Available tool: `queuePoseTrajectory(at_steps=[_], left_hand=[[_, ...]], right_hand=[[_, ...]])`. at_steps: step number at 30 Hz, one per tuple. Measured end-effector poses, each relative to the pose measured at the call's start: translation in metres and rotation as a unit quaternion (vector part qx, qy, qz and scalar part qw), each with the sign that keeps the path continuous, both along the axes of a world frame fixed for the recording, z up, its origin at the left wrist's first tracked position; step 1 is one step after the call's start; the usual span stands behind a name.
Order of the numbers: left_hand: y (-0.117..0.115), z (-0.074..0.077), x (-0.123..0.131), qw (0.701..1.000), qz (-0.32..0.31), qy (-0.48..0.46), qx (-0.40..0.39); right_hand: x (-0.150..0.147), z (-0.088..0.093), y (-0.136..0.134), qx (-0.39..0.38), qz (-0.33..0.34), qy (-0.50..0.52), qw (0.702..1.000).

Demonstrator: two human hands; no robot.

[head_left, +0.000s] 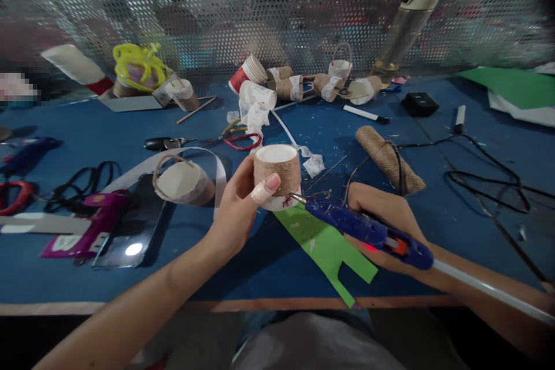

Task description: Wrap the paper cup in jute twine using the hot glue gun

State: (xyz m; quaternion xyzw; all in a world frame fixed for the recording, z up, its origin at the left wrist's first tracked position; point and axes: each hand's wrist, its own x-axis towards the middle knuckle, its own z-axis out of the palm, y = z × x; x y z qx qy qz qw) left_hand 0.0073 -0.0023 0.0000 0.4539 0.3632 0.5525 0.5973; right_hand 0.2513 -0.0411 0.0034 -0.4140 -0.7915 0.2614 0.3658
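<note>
The paper cup (277, 170) is in front of you, held above the near part of the blue table (260, 283). Twine covers its upper wall, while a white band (275, 204) at the bottom is bare; by that look, the wrapping is well along but unfinished. Your left hand (236, 199) grips the cup, thumb across the twine. Your right hand (385, 211) is closed around the blue glue gun (368, 228), its nozzle at the bare band; whether it actually touches is hard to tell. Below lies a green cutout (321, 243), and to the right a twine roll (384, 156). To the left sits a handled cup (184, 182); at the back, twine-wrapped cups (289, 88) with lace look further finished.
</note>
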Motion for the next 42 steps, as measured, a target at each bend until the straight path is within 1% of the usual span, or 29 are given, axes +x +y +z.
queuePoseTrajectory(at_steps=[5,10,13,18,23,28,33,36,42], left_hand=[[0.000,0.000,0.000,1.000,0.008,-0.029,0.001],[0.000,0.003,0.000,0.999,0.011,-0.048,-0.024],[0.000,0.005,0.000,0.998,0.007,-0.054,-0.030],[0.000,0.004,0.001,0.996,-0.019,-0.078,-0.050],[-0.002,0.005,0.004,0.995,-0.035,-0.066,-0.067],[-0.001,0.005,0.005,0.996,-0.031,-0.059,-0.066],[-0.002,0.005,0.003,0.993,-0.014,-0.081,-0.082],[-0.002,0.007,0.003,0.992,-0.006,-0.086,-0.095],[-0.001,0.008,0.003,0.990,-0.002,-0.098,-0.099]], right_hand=[[-0.003,0.005,0.000,-0.012,-0.035,0.019,0.999],[-0.003,0.012,-0.001,-0.042,-0.036,0.016,0.998],[-0.002,0.010,0.000,-0.037,-0.031,0.013,0.999],[0.002,0.000,0.004,0.005,0.001,0.024,1.000],[-0.003,-0.001,0.001,0.013,-0.015,0.010,1.000],[-0.005,0.000,-0.001,0.027,-0.027,0.001,0.999],[-0.001,-0.001,0.000,0.014,-0.006,0.005,1.000],[0.000,-0.001,0.001,0.008,-0.005,0.018,1.000],[0.001,-0.002,0.003,0.023,0.006,0.024,0.999]])
